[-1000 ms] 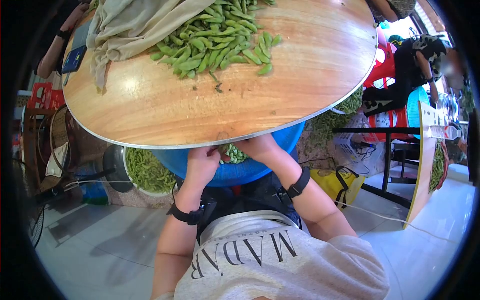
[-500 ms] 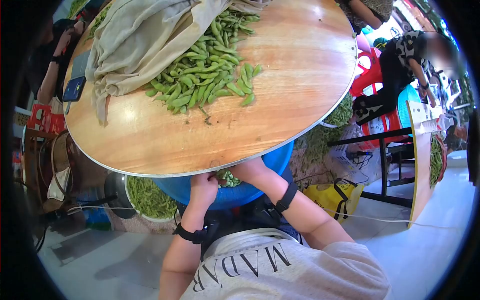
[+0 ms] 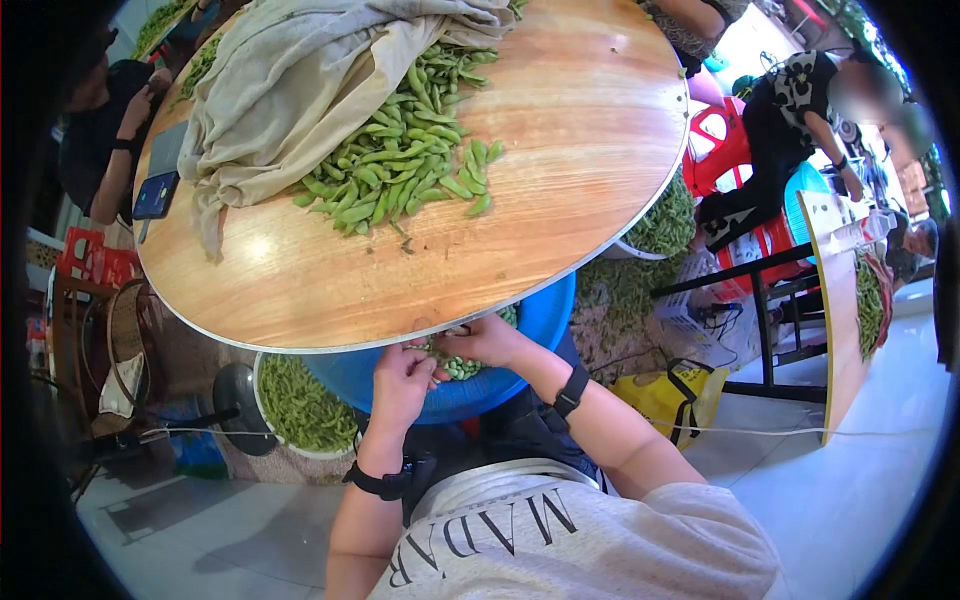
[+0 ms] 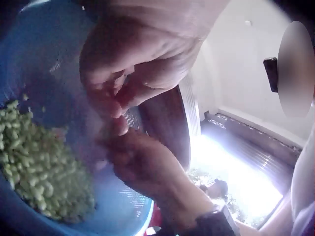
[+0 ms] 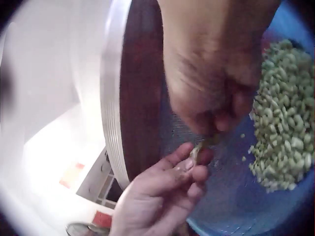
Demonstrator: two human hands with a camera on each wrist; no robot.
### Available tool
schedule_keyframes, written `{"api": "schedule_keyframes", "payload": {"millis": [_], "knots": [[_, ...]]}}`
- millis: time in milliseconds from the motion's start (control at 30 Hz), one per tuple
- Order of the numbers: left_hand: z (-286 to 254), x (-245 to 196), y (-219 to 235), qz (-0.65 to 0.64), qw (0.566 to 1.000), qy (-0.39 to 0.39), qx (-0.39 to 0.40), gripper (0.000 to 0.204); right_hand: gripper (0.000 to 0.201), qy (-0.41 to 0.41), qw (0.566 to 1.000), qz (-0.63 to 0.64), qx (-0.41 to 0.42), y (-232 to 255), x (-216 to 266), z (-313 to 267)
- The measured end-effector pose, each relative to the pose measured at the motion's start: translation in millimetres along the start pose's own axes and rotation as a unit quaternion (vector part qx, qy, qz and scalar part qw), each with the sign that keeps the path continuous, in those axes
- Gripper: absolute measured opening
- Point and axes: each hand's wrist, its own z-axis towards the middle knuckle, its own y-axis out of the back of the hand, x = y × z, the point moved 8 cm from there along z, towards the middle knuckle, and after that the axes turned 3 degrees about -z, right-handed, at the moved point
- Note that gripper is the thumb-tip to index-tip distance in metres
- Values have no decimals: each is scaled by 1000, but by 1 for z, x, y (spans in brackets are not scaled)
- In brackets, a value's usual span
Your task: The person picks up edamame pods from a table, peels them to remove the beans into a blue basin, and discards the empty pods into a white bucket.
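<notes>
Both hands work close together over a blue basket (image 3: 540, 325) under the table's near edge. My left hand (image 3: 399, 384) pinches a small green soybean pod (image 5: 197, 153) between thumb and fingers, seen best in the right wrist view. At the pod's other end, my right hand (image 3: 488, 343) has its fingers curled on it, the tips partly hidden by the hand itself. Shelled green beans (image 5: 283, 120) lie heaped in the basket beside the hands. The left wrist view shows the fingertips of both hands meeting, with the pod blurred there.
Green pods (image 3: 385, 175) lie piled on the round wooden table (image 3: 560, 180) beside a beige cloth (image 3: 290, 90) and a phone (image 3: 156, 195). A tub of pods (image 3: 308, 405) stands left of the basket; a yellow bag (image 3: 670, 400) lies right. Other people sit around.
The head view has tilted and shifted, so the table sits lower and further left. More of both hands' fingers now shows below the table edge, still together over the basket.
</notes>
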Motion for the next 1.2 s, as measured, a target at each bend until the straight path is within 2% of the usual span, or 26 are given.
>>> {"api": "schedule_keyframes", "payload": {"millis": [33, 67, 133, 167, 200, 267, 300, 333, 367, 400, 467, 500, 533, 600, 700, 800, 867, 900, 1000, 1067, 1200], "knots": [[-3, -1, 5, 37, 999, -18, -5, 22, 30, 77, 991, -107, -33, 1, 9, -1], [-7, -2, 15, 59, 998, -8, -33, 19, 28, 80, 975, -208, -28, 1, 8, -7], [-15, -6, 47, 104, 990, 9, -90, 15, 23, 85, 912, -402, -20, 8, 33, -20], [-23, -5, 72, 107, 986, -12, -128, 18, 14, 24, 928, -371, 27, 11, 55, -27], [-33, -2, 100, 110, 980, -32, -165, 21, 12, 35, 945, -318, 66, 12, 90, -34], [-53, 4, 150, 160, 959, -24, -234, 23, 11, 55, 966, -207, 143, 18, 146, -40], [-64, -2, 163, 319, 908, -65, -264, 23, 11, 86, 959, -259, 75, 38, 164, -33], [-76, -9, 169, 470, 828, -103, -288, 23, 12, 120, 944, -308, 7, 57, 180, -22], [-85, -16, 168, 607, 720, -136, -308, 23, 11, 128, 930, -341, -53, 75, 190, -4], [-86, -11, 174, 540, 786, -107, -282, 24, 11, 141, 911, -370, -113, 88, 197, 10], [-83, -9, 171, 388, 890, -62, -233, 24, 11, 162, 888, -422, -84, 93, 168, 38], [-80, -17, 160, 254, 943, -33, -214, 24, 11, 175, 874, -448, -71, 95, 164, 53], [-80, -30, 140, 114, 976, -5, -184, 24, 11, 164, 876, -450, -68, 96, 169, 58], [-81, -69, 104, 49, 991, -24, -126, 24, 12, 129, 876, -461, -54, 93, 168, 52], [-75, -99, 60, -90, 995, -5, -35, 22, 13, 171, 893, -416, -9, 69, 195, 24], [-59, -117, 22, -141, 989, -24, 40, 18, 14, 172, 907, -351, 156, 21, 209, -7], [-54, -122, 2, -88, 990, -30, 105, 15, 16, 143, 906, -321, 236, -2, 211, -23], [-54, -122, -6, -63, 988, -29, 138, 13, 16, 152, 903, -316, 247, -6, 212, -27], [-61, -117, -15, -93, 971, 17, 218, 10, 16, 182, 897, -293, 276, -15, 213, -38], [-67, -121, -18, -109, 965, 7, 239, 7, 16, 200, 895, -271, 293, -19, 217, -40], [-74, -120, -15, -136, 956, 24, 258, 6, 15, 200, 927, -225, 225, -13, 219, -33]]}}
